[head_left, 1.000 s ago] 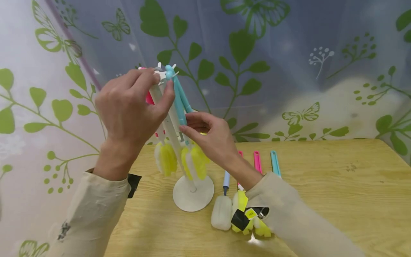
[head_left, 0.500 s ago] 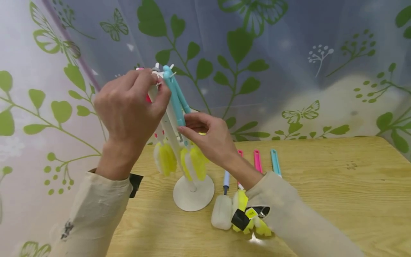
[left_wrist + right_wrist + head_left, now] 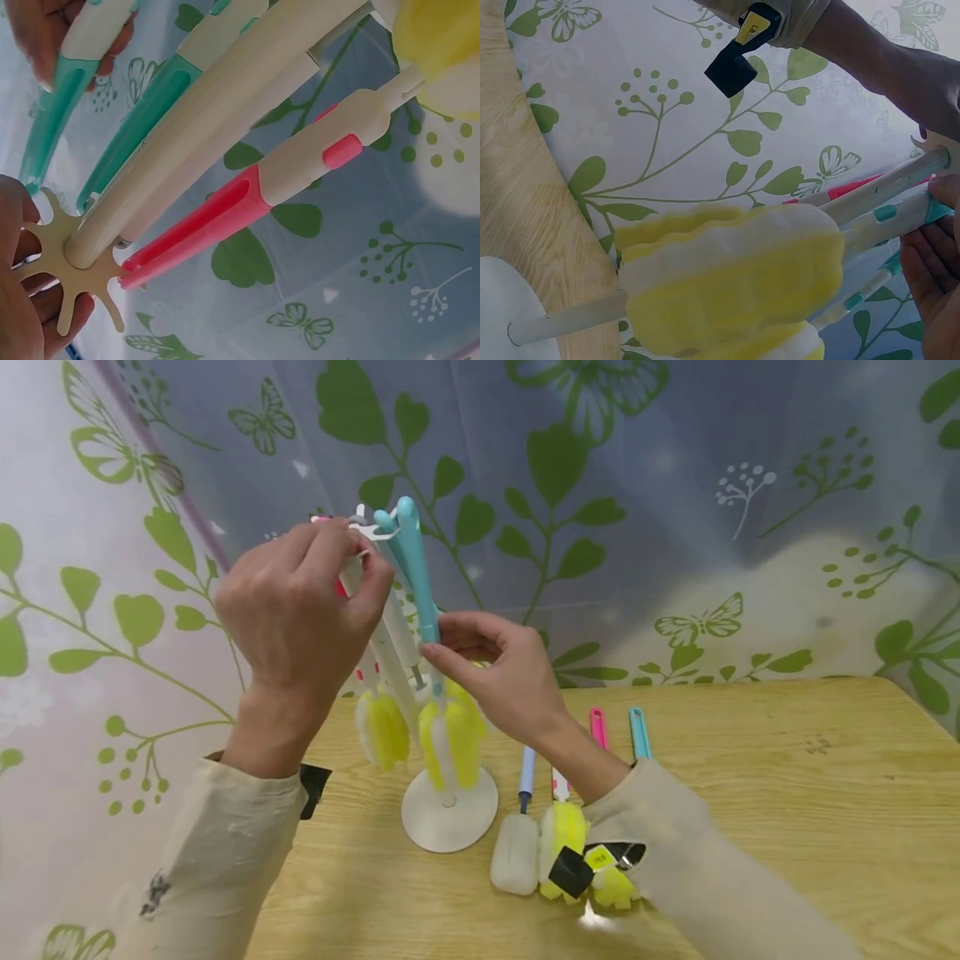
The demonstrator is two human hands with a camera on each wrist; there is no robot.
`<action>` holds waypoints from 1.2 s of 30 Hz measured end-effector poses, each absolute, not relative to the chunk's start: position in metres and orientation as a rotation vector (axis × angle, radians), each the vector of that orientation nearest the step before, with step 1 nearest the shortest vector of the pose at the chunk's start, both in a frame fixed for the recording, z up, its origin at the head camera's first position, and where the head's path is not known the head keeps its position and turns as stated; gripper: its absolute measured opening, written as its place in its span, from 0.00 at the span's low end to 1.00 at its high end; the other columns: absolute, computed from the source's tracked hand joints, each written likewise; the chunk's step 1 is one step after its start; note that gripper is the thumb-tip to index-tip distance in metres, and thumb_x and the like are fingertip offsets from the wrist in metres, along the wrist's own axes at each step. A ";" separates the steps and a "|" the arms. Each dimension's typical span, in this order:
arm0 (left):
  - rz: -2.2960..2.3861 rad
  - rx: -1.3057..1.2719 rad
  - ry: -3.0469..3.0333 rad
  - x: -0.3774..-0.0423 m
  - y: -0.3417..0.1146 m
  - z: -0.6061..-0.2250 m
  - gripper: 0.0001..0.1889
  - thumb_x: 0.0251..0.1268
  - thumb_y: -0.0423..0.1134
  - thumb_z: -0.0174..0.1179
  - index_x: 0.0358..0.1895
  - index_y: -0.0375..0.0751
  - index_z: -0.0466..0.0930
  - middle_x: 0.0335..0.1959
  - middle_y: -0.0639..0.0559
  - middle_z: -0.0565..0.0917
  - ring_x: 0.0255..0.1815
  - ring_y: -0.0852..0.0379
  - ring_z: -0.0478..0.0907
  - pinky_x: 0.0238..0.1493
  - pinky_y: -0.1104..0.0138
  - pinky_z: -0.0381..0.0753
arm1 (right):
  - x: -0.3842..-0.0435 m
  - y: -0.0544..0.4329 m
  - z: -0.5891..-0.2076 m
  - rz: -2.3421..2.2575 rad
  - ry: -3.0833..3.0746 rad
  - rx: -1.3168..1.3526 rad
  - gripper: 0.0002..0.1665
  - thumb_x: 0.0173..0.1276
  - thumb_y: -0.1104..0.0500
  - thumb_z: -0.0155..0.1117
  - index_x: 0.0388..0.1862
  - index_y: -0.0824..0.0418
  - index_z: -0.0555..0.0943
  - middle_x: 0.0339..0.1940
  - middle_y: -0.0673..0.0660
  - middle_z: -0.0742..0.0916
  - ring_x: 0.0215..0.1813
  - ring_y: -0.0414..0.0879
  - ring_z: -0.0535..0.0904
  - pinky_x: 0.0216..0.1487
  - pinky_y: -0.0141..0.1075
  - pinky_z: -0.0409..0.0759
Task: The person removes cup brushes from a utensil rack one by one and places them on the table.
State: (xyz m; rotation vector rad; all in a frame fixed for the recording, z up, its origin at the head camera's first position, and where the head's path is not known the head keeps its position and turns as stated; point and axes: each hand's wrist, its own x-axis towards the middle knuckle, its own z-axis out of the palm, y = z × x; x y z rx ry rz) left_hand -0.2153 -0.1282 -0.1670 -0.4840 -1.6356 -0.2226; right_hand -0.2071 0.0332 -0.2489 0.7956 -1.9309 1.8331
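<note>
In the head view my left hand [image 3: 292, 593] holds the hooked top of a white stand. Its star-shaped hook plate [image 3: 69, 281] shows between thumb and fingers in the left wrist view. My right hand [image 3: 506, 668] pinches the teal handle of a bottle brush [image 3: 422, 581] low down, beside the stand. That brush's handle end rises above the hooks, and its yellow-and-white sponge head [image 3: 735, 277] hangs below. Behind it, a second teal-handled brush [image 3: 139, 139] hangs on the stand. A pink-handled brush [image 3: 202, 229] hangs from another hook.
The stand's round white base [image 3: 448, 827] rests on the wooden table [image 3: 780, 810]. Right of it lie a white sponge brush [image 3: 515, 856], a yellow sponge brush [image 3: 564, 831], and pink [image 3: 597, 725] and teal [image 3: 639, 735] handles. A patterned curtain [image 3: 480, 468] hangs behind.
The teal brush in my right hand has moved up and tilted more upright, its end parting from the other teal handle. My left thumb has drawn back from the teal handles; that hand stays at the stand's top.
</note>
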 end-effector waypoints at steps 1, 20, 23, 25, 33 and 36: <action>-0.221 -0.481 -1.636 -0.216 -0.129 -0.167 0.11 0.56 0.35 0.51 0.22 0.36 0.81 0.15 0.47 0.77 0.11 0.48 0.66 0.16 0.59 0.59 | -0.206 0.034 -0.248 1.830 -1.926 0.802 0.17 0.62 0.61 0.68 0.50 0.65 0.81 0.40 0.52 0.87 0.40 0.42 0.84 0.45 0.37 0.80; -0.267 -0.407 -1.617 -0.221 -0.135 -0.165 0.14 0.53 0.36 0.50 0.25 0.38 0.87 0.29 0.48 0.87 0.18 0.42 0.77 0.18 0.53 0.66 | -0.206 0.128 -0.238 1.855 -1.875 0.562 0.16 0.61 0.63 0.68 0.48 0.66 0.83 0.38 0.54 0.87 0.40 0.46 0.83 0.43 0.32 0.80; -0.279 -0.415 -1.633 -0.221 -0.135 -0.165 0.14 0.53 0.36 0.50 0.26 0.37 0.86 0.29 0.47 0.87 0.20 0.42 0.78 0.19 0.52 0.68 | -0.206 0.152 -0.243 1.821 -1.892 0.491 0.15 0.61 0.62 0.68 0.48 0.65 0.83 0.37 0.53 0.87 0.40 0.44 0.83 0.43 0.30 0.79; -0.281 -0.417 -1.640 -0.221 -0.136 -0.165 0.14 0.53 0.37 0.49 0.26 0.37 0.86 0.29 0.47 0.87 0.20 0.42 0.78 0.19 0.52 0.67 | -0.206 0.166 -0.247 1.816 -1.891 0.442 0.16 0.60 0.62 0.69 0.47 0.64 0.84 0.37 0.52 0.87 0.40 0.43 0.83 0.42 0.28 0.79; -0.288 -0.422 -1.653 -0.219 -0.141 -0.164 0.15 0.53 0.37 0.49 0.27 0.37 0.87 0.29 0.46 0.87 0.20 0.42 0.77 0.19 0.53 0.65 | -0.203 0.221 -0.269 1.647 -2.034 0.238 0.18 0.60 0.61 0.69 0.49 0.64 0.83 0.38 0.47 0.87 0.41 0.38 0.84 0.42 0.24 0.78; -0.302 -0.438 -1.653 -0.220 -0.141 -0.164 0.15 0.53 0.36 0.49 0.28 0.37 0.87 0.29 0.47 0.87 0.20 0.42 0.77 0.19 0.53 0.65 | -0.201 0.242 -0.282 1.538 -2.165 0.117 0.21 0.61 0.56 0.68 0.51 0.64 0.82 0.38 0.42 0.86 0.41 0.34 0.83 0.40 0.22 0.77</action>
